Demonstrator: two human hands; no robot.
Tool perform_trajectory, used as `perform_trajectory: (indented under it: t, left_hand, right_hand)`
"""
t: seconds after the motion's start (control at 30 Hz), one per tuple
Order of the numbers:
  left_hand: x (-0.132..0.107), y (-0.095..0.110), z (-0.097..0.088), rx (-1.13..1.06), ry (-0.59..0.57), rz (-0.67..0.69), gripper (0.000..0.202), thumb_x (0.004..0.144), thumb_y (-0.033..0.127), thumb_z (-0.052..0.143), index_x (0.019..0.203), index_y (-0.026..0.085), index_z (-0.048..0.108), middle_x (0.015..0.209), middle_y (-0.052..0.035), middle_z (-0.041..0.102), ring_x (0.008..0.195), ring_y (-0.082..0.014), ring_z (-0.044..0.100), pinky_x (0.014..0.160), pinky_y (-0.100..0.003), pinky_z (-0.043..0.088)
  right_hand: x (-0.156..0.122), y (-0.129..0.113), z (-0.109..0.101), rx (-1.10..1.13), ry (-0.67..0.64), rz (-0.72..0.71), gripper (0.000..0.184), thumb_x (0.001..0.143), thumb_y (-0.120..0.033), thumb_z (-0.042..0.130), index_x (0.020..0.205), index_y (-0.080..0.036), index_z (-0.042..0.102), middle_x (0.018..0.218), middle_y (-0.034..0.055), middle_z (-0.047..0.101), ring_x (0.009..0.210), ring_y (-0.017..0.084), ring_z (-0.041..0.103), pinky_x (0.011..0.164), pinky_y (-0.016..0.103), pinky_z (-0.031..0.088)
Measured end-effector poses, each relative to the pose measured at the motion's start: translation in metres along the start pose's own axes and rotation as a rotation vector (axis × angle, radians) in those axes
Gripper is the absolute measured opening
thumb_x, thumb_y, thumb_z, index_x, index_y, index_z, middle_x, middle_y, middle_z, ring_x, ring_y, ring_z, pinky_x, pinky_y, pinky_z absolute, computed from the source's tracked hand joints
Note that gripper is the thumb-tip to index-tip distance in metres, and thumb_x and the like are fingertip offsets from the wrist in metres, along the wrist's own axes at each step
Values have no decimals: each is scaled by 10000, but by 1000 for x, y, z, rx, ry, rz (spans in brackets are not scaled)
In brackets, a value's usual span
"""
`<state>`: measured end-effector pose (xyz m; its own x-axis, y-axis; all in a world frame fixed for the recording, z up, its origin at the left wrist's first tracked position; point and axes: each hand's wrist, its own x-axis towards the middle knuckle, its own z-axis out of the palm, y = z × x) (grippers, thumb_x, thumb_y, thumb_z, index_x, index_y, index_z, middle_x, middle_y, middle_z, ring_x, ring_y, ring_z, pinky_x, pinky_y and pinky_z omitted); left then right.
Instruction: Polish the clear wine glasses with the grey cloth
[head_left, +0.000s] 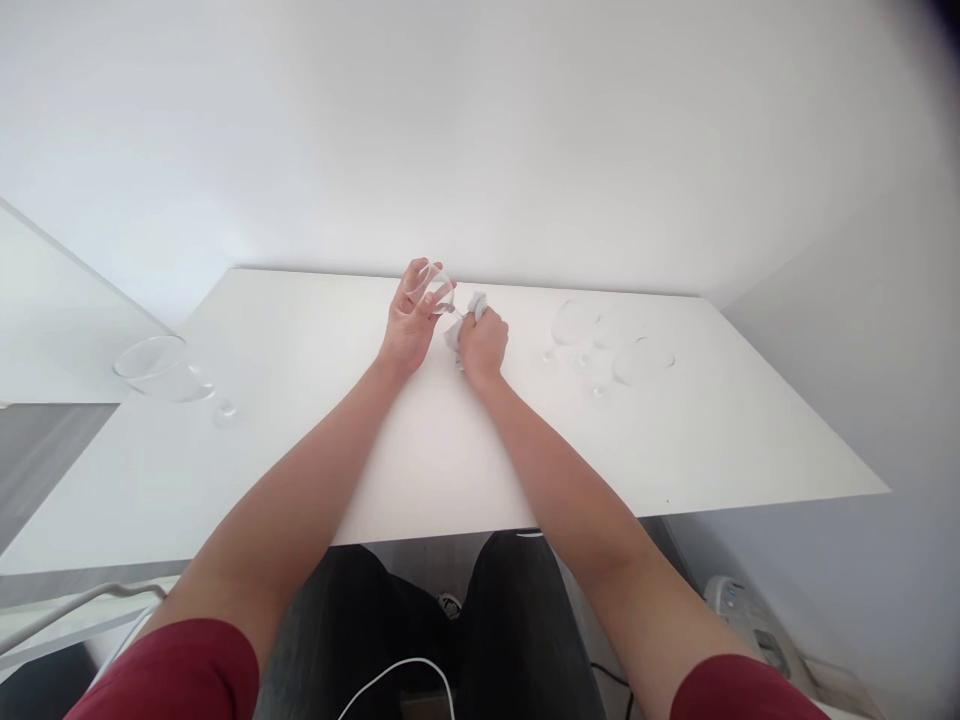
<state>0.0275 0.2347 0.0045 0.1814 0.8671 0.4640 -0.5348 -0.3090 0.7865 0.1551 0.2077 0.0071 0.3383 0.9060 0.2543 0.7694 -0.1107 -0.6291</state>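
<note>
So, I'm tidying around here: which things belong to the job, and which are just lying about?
In the job:
held glass, in the left hand
white cloth or tissue, in the right hand
probably the left-side glass and right-side glasses

Lying about, apparently:
white cable
white appliance

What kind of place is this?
Probably a plain indoor room, maybe in a home or office; I can't tell which. A white table stands by a bare, pale wall, and a white cable loops below.
</note>
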Motion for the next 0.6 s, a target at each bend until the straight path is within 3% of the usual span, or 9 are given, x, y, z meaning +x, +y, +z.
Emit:
perform_trajectory:
  t: [0.13,0.27,0.37,0.47,0.6]
  left_hand:
    - [-3,3,5,24,129,-6,662,749,575,869,1319,345,625,1518,-100,526,1463,-363,506,1121,-470,512]
    - [-5,5,9,81,268,-17,621,735,539,891,1271,317,670,1440,-114,601,1421,-357,550,1087,-444,528]
    - [-4,3,7,142,325,17,592,742,543,885,1254,327,682,1424,-89,621,1377,-325,586,1099,-432,517]
    - [-5,2,3,206,296,44,575,766,576,854,1264,347,680,1432,-63,619,1325,-293,616,1096,-424,519]
    - [-7,4,5,228,257,36,515,821,568,807,1273,358,676,1401,-57,630,1214,-258,668,1035,-423,557]
  right_hand:
    - [1,-3,-6,-86,-24,-1,200,957,-182,468,1041,-173,649,958,156,685,958,324,656,862,420,503]
    - [-4,-3,-6,2,61,-255,395,877,-40,404,1125,-198,668,1270,145,651,1209,283,580,944,365,486]
    - [-9,-4,-3,59,14,-374,407,864,-66,405,1117,-242,672,1191,84,687,1136,247,606,922,345,485]
    - [-12,-6,0,55,-157,-269,256,870,-178,489,1045,-268,652,929,33,702,882,234,636,806,341,494]
    - [-12,-10,4,63,-220,-156,308,874,-382,620,1169,-297,606,906,29,701,816,253,646,800,393,512]
